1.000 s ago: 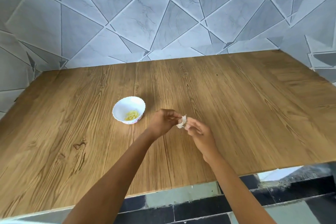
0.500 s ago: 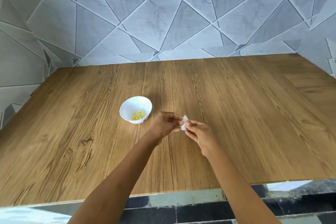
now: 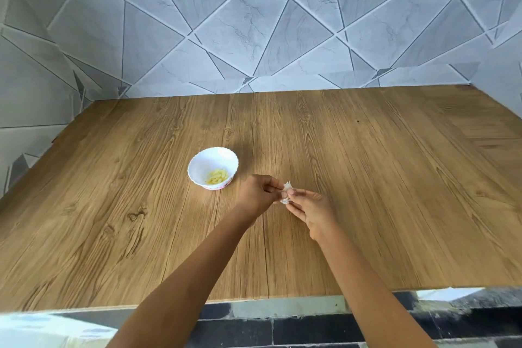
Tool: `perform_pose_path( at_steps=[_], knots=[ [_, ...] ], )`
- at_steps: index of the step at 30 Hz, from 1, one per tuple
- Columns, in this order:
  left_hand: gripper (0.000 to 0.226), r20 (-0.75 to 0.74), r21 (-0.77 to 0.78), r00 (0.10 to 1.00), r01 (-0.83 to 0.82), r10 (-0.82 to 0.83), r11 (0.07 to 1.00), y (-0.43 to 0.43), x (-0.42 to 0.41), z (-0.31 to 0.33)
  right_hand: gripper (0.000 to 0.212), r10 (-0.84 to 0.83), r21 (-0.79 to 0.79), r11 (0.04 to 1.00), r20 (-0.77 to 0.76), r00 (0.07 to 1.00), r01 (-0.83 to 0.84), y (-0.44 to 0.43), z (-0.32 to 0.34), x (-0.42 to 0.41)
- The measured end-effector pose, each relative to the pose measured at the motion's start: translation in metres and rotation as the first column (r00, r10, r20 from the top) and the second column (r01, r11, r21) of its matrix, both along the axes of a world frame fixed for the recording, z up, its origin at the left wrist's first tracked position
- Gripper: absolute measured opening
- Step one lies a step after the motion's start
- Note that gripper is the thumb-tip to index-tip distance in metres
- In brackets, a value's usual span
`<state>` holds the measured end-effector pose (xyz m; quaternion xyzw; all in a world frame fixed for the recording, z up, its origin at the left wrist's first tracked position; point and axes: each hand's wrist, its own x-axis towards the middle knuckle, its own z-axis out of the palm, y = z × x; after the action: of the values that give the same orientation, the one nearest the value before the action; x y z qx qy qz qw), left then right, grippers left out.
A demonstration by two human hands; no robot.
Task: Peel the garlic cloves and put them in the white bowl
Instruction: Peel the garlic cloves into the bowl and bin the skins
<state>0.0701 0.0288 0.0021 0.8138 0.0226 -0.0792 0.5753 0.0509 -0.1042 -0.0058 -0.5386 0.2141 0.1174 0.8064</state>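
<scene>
A small white bowl (image 3: pixel 197 168) with a scalloped rim stands on the wooden table (image 3: pixel 367 192), left of my hands. Several peeled yellowish garlic cloves (image 3: pixel 217 176) lie in its bottom. Between my hands is a white garlic clove (image 3: pixel 286 192) with papery skin sticking up. My left hand (image 3: pixel 258 193) pinches it from the left, and my right hand (image 3: pixel 309 210) pinches it from the right with thumb and fingers. Both hands hover just above the table, a little right of the bowl.
Grey marble-patterned tiled walls (image 3: pixel 254 31) close the table at the back, left and right. The table's front edge (image 3: pixel 282 298) runs below my forearms, with dark floor tiles (image 3: pixel 310 328) beyond it.
The view tilted up and shifted, so bowl and hands sit slightly right and lower. My hands stayed together on the clove, the fingers working at its skin.
</scene>
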Motion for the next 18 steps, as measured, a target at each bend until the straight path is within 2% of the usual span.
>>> perform_pose_path(
  at_steps=[8,11,18],
  knots=[
    [0.011,-0.130,-0.199,0.989,-0.101,0.075,0.975,-0.0038,-0.0089,-0.0038,0.003,-0.048,-0.073,0.996,-0.013,0.999,0.047,0.0061,-0.0012,0.0024],
    [0.010,-0.182,-0.301,0.981,-0.114,0.061,0.947,-0.0009,-0.0092,-0.0063,0.002,-0.038,-0.032,0.999,-0.035,0.999,0.037,0.0040,0.0017,0.0037],
    [0.011,-0.207,-0.335,0.977,-0.121,0.052,0.935,0.0005,-0.0085,-0.0022,0.008,-0.031,-0.064,0.998,-0.059,0.998,0.027,0.0052,0.0054,0.0052]
  ],
)
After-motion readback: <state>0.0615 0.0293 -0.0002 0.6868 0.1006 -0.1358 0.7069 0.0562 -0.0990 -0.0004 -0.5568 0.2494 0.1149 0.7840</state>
